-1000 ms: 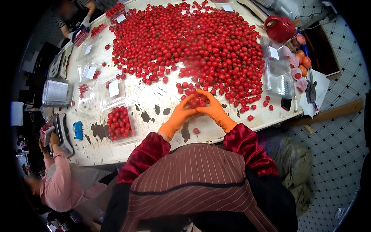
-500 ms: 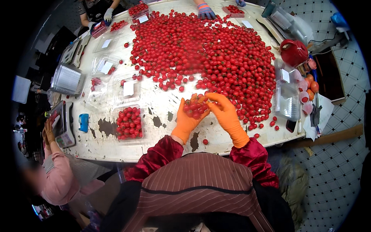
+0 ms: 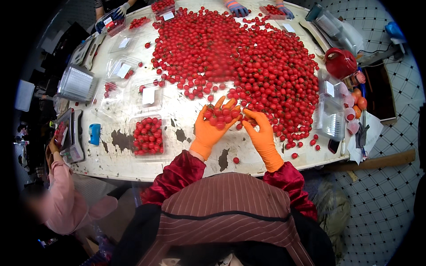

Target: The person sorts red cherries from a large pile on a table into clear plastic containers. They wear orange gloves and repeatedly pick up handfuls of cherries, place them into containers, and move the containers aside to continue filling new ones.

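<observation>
My left hand, in an orange glove, is cupped palm up around several red cherry tomatoes. Close beside its fingertips is my right hand, gloved the same way. Its thumb and forefinger are bent around a cherry tomato, partly hidden, at the edge of the handful. Just beyond both hands spreads a large heap of cherry tomatoes. To the left of my left hand stands a clear plastic box filled with cherry tomatoes. A single tomato lies on the table near me.
Clear boxes with white labels lie open on the left. Stacked boxes, a blue dispenser and a scale stand farther left. A red kettle is at right. Co-workers' gloved hands reach in from the far side.
My left hand has moved slightly left and its tomatoes show more fully. My right hand has drawn back a little from the handful. A co-worker's hand has come in at far right.
</observation>
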The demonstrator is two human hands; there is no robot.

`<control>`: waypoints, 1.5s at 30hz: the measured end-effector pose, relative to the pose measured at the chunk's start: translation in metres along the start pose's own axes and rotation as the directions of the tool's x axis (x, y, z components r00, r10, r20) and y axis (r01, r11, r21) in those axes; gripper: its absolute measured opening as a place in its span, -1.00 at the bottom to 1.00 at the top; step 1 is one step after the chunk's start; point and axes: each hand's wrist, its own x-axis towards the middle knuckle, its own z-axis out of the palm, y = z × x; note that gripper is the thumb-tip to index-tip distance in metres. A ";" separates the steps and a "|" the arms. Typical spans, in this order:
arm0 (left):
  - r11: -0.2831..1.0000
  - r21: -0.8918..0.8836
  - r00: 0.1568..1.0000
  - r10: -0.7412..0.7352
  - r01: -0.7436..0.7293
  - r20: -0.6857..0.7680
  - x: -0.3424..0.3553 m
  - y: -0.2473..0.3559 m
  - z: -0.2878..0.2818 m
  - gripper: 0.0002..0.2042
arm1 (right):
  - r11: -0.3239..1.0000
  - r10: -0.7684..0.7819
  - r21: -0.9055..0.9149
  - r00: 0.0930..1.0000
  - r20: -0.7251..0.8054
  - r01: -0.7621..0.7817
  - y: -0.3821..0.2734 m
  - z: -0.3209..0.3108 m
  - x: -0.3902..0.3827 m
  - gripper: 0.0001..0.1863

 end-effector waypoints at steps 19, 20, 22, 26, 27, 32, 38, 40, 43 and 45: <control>0.992 -0.047 0.992 -0.117 0.119 0.045 -0.011 -0.005 -0.003 -0.44 | 0.908 -0.258 -0.340 0.966 0.002 0.244 -0.010 0.019 0.023 -0.65; 0.997 0.003 0.996 -0.076 0.077 -0.041 -0.011 -0.005 -0.001 -0.45 | 0.911 -0.247 -0.345 0.969 -0.019 0.225 -0.008 0.017 0.022 -0.66; 0.998 0.033 0.998 -0.062 0.062 -0.025 -0.011 -0.004 0.002 -0.45 | 0.946 -0.208 -0.270 0.975 -0.071 0.182 -0.008 0.012 0.021 -0.66; 0.998 0.035 0.998 -0.056 0.055 0.009 -0.009 0.000 -0.005 -0.45 | 0.942 -0.238 -0.236 0.971 0.026 0.238 -0.019 0.016 0.015 -0.70; 0.997 0.043 0.998 -0.062 0.061 0.031 -0.010 0.001 -0.008 -0.45 | 0.946 -0.229 -0.213 0.969 0.089 0.243 -0.023 0.019 0.012 -0.71; 1.000 0.003 0.998 -0.030 0.030 0.056 -0.010 -0.009 -0.005 -0.43 | 0.753 -0.379 -0.494 0.900 0.214 0.435 -0.027 0.045 0.004 -0.52; 1.000 -0.001 1.000 0.016 -0.016 0.001 -0.006 -0.014 -0.016 -0.42 | 0.795 -0.299 -0.517 0.946 0.123 0.318 -0.015 0.052 0.004 -0.56; 0.999 0.031 1.000 0.016 -0.016 0.000 -0.006 -0.016 -0.013 -0.41 | 0.813 -0.324 -0.485 0.943 0.080 0.321 -0.018 0.055 0.003 -0.57; 0.998 0.058 0.999 0.013 -0.011 -0.031 -0.010 -0.016 -0.007 -0.41 | 0.836 -0.355 -0.437 0.934 0.027 0.330 -0.023 0.055 0.000 -0.55; 0.993 -0.115 0.994 -0.024 0.037 0.110 -0.012 -0.008 -0.033 -0.42 | 0.840 -0.428 -0.369 0.904 -0.002 0.397 -0.035 0.058 0.002 -0.54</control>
